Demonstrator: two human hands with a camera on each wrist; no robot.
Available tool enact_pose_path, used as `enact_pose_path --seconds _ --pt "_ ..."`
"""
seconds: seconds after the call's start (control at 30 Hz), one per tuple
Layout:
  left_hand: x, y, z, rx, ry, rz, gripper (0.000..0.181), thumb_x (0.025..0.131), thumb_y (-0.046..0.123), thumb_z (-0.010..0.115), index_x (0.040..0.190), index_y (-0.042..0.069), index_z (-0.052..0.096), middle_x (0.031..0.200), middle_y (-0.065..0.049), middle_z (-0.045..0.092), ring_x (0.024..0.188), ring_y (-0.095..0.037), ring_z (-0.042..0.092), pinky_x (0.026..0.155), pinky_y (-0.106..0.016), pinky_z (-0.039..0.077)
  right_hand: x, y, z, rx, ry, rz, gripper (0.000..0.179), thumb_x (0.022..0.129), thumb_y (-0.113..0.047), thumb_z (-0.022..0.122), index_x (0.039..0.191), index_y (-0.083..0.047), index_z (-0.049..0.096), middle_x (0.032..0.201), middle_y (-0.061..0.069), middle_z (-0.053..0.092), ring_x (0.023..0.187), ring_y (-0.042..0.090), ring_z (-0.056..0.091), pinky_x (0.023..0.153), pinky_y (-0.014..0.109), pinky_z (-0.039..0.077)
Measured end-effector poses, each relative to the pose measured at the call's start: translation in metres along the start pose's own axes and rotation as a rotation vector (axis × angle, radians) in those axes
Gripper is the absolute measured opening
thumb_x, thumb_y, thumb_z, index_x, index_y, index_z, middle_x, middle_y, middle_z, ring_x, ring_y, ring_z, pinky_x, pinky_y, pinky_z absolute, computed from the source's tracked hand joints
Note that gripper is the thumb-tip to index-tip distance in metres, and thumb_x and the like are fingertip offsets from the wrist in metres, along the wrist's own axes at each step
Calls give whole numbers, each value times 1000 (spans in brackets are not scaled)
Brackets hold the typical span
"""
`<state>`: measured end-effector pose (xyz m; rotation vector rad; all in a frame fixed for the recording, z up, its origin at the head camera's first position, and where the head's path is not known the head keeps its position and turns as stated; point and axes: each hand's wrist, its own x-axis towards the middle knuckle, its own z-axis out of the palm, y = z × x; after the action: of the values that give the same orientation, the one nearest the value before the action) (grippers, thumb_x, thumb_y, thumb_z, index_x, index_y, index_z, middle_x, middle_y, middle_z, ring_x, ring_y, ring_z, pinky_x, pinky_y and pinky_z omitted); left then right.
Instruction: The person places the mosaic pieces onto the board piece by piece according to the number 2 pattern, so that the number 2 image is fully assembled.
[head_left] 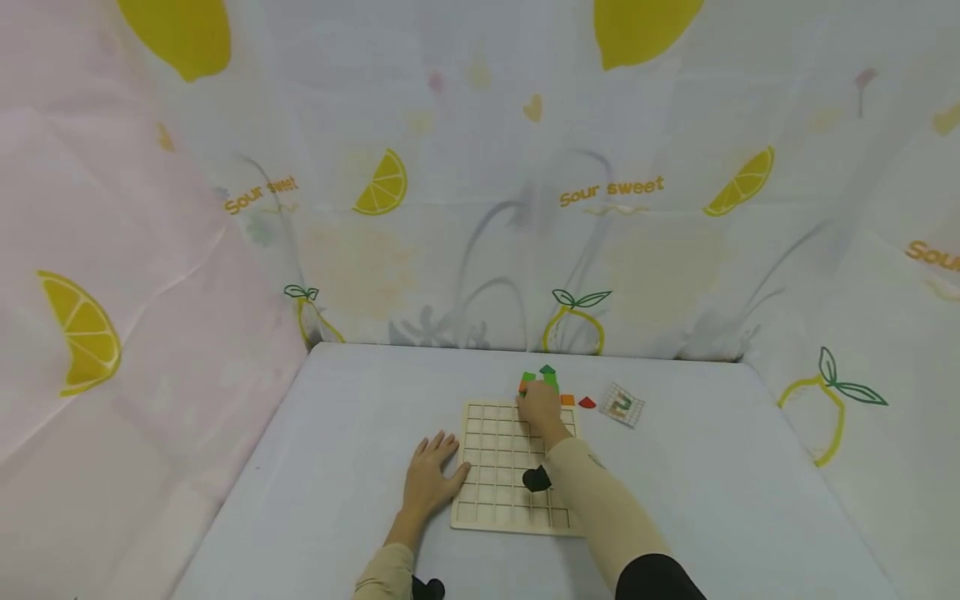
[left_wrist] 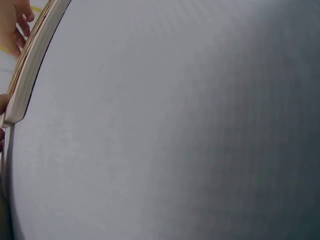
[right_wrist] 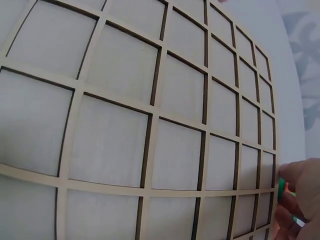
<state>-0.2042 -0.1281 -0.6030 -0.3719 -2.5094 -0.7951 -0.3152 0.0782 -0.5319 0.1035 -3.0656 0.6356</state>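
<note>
A pale wooden grid board (head_left: 491, 467) with square cells lies on the white table. My left hand (head_left: 431, 477) rests at its left side, fingers spread on the table and thumb on the board's edge. The right hand (head_left: 542, 407) reaches over the board to its far edge, the forearm covering the board's right part. In the right wrist view, a small green piece (right_wrist: 281, 189) is pinched between that hand's thumb and fingers, largely hidden by them. Just beyond lie green pieces (head_left: 551, 379), an orange square (head_left: 567, 400) and a red piece (head_left: 587, 402).
A small pattern card (head_left: 622, 405) with a gridded print lies right of the pieces. White tabletop (head_left: 360, 417) extends around the board. A lemon-print cloth (head_left: 465, 250) hangs behind the table and along its sides.
</note>
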Motion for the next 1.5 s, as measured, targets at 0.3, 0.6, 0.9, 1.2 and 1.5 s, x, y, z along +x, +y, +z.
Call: enact_pose_path --seconds 0.3,0.6,0.9,1.2,1.5 --pt "-3 3 -2 -6 -10 -9 42 75 28 71 106 -1 69 112 -16 67 112 -36 58 104 -52 38 -5 2 -5 207 -14 95 41 80 -4 58 48 -13 33 48 -7 23 46 8 22 40 19 21" --pt "-4 3 1 -12 14 3 42 74 27 72 105 -1 69 111 -16 67 111 -36 59 103 -52 38 6 21 15 360 37 101 23 85 -6 59 63 0 62 59 3 54 57 16 49 48 28 44" --pt "-2 -1 4 8 9 -3 43 74 29 72 105 0 69 112 -15 67 113 -35 58 105 -51 37 -2 57 15 711 72 -112 23 88 -6 62 107 7 66 93 22 68 80 32 67 66 38 57" --pt "0 1 2 0 23 0 42 74 29 71 104 -1 69 110 -16 68 112 -37 58 103 -52 39 -38 62 -20 712 -61 -37 24 91 1 55 110 12 62 94 24 67 76 27 67 64 29 57" --pt "1 0 2 3 0 -11 43 75 30 70 105 -1 69 112 -15 67 114 -36 57 105 -51 37 -37 82 20 667 81 -356 24 90 -5 53 105 3 70 81 14 70 53 17 56 42 28 44"
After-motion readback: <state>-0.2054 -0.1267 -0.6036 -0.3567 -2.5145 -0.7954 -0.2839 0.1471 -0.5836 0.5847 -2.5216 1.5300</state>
